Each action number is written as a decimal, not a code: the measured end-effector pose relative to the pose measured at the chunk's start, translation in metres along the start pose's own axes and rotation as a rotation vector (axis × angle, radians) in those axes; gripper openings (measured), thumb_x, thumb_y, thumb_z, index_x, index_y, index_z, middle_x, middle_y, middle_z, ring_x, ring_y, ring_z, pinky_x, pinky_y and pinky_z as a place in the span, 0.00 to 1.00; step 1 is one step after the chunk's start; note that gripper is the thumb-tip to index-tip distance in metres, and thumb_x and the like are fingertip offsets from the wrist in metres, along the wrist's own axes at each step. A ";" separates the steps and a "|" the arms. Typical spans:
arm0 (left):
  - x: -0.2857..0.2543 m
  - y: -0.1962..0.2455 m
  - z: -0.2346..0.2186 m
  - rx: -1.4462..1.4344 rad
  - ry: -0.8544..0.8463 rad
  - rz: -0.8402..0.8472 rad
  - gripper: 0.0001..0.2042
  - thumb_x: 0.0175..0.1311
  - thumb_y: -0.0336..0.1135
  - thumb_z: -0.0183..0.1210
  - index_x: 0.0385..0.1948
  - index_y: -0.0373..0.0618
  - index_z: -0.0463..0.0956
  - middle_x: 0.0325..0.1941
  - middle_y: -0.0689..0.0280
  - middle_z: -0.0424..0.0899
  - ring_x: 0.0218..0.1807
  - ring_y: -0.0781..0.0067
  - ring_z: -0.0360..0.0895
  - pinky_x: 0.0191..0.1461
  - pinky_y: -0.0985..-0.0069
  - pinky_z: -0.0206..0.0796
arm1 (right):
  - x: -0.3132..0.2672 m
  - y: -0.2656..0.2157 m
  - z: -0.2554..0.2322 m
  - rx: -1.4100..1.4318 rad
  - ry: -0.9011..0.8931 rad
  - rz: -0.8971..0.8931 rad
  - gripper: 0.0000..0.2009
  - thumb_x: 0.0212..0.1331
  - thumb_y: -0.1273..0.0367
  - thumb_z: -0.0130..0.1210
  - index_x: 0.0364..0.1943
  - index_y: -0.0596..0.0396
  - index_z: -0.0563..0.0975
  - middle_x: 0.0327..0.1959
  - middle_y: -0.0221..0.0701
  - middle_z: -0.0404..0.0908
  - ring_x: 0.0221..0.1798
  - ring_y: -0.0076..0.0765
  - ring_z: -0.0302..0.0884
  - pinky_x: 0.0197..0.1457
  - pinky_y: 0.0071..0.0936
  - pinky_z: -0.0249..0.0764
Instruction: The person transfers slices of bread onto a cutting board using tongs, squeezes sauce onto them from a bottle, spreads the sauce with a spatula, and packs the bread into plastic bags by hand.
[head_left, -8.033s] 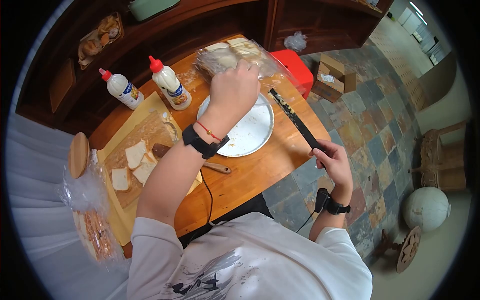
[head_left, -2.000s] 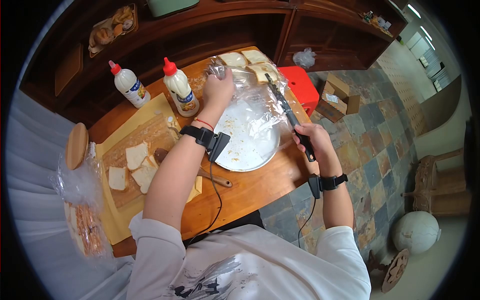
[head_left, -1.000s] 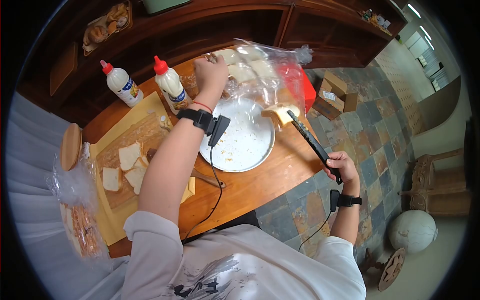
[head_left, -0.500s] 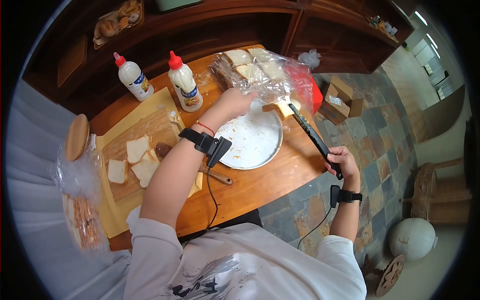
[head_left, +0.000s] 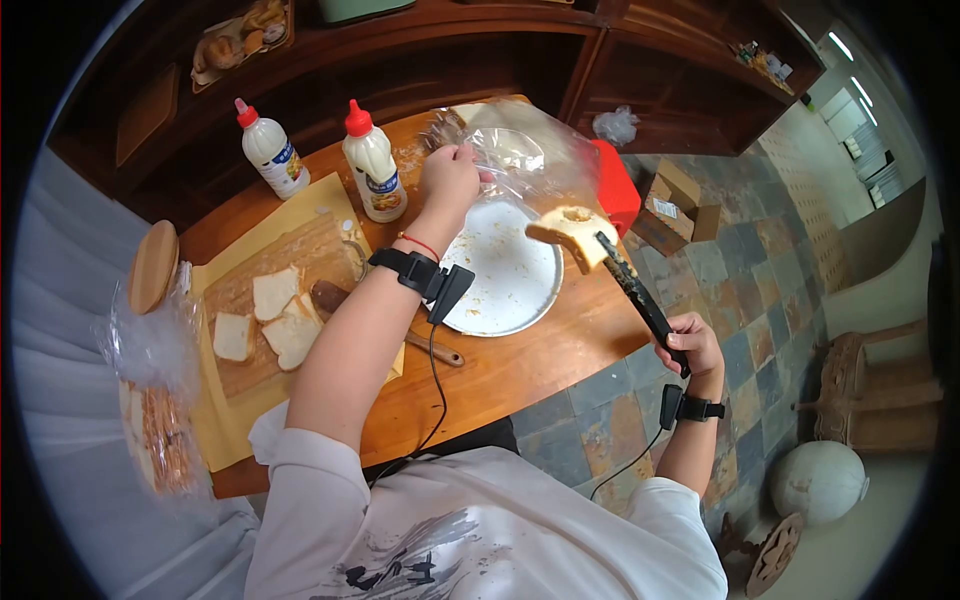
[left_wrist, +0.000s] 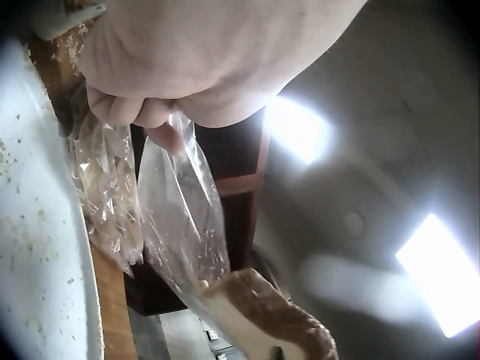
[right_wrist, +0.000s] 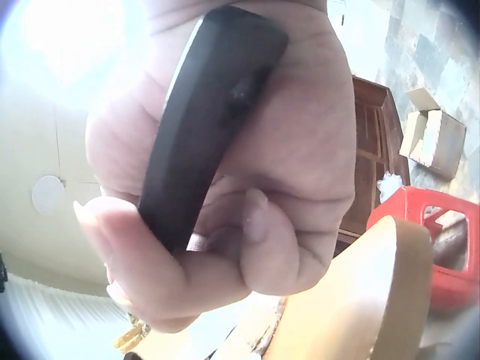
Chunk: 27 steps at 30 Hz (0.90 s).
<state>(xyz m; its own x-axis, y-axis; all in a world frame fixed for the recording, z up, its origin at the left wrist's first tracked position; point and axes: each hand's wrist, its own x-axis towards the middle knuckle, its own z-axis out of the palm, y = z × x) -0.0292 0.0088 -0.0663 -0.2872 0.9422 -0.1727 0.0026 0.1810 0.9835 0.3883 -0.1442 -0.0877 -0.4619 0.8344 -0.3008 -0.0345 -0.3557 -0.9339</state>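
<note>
In the head view, the left hand (head_left: 452,183) pinches the edge of a clear plastic bag (head_left: 545,150) lying over bread slices at the table's far end. The left wrist view shows curled fingers gripping the bag (left_wrist: 180,217). The right hand (head_left: 693,345) grips a black-handled tool (head_left: 645,305); the right wrist view shows fingers wrapped round its handle (right_wrist: 210,120). A bread slice (head_left: 580,235), with a hole or dent in its top, is at the tool's tip above the edge of the round white tray (head_left: 500,285), which holds crumbs.
Two red-capped bottles (head_left: 272,150) (head_left: 375,165) stand behind the cutting board (head_left: 240,290), where several bread slices (head_left: 290,335) lie. Bagged bread (head_left: 160,430) is at the left. A red stool (head_left: 617,190) and cardboard box (head_left: 675,210) stand beyond the table's right edge.
The bread slice has come away from the bagged slices at the tool's tip and now hangs clear of the bag. The left hand has moved up and back, drawing the plastic over the bread.
</note>
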 end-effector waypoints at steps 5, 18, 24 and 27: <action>0.005 -0.009 -0.004 -0.084 0.003 -0.014 0.16 0.83 0.44 0.46 0.47 0.42 0.78 0.33 0.62 0.89 0.19 0.84 0.67 0.19 0.80 0.52 | -0.001 0.001 0.003 0.060 -0.031 -0.094 0.17 0.57 0.61 0.69 0.27 0.65 0.81 0.16 0.33 0.77 0.10 0.23 0.65 0.13 0.24 0.57; 0.021 -0.044 0.006 -0.140 0.178 0.066 0.16 0.78 0.42 0.49 0.42 0.37 0.80 0.32 0.54 0.88 0.28 0.64 0.76 0.31 0.68 0.65 | 0.002 0.003 0.004 0.009 -0.061 -0.125 0.23 0.59 0.56 0.68 0.27 0.68 0.79 0.15 0.36 0.75 0.09 0.27 0.64 0.14 0.24 0.56; -0.005 -0.036 -0.004 -0.048 0.018 -0.036 0.19 0.73 0.44 0.53 0.34 0.33 0.81 0.30 0.53 0.84 0.33 0.57 0.78 0.36 0.63 0.67 | 0.009 0.000 0.012 0.092 -0.138 -0.179 0.21 0.59 0.59 0.70 0.37 0.69 0.83 0.15 0.37 0.76 0.09 0.27 0.63 0.12 0.25 0.54; -0.012 -0.037 -0.005 -0.072 -0.032 -0.015 0.20 0.72 0.47 0.53 0.27 0.38 0.80 0.23 0.63 0.80 0.19 0.73 0.70 0.21 0.70 0.59 | 0.015 -0.010 0.029 0.109 -0.181 -0.200 0.21 0.59 0.59 0.70 0.37 0.69 0.83 0.15 0.38 0.77 0.09 0.27 0.63 0.13 0.25 0.53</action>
<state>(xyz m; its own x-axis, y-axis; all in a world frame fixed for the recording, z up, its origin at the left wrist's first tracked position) -0.0304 -0.0102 -0.1001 -0.2557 0.9483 -0.1882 -0.0708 0.1757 0.9819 0.3562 -0.1403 -0.0773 -0.5868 0.8072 -0.0640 -0.2313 -0.2429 -0.9421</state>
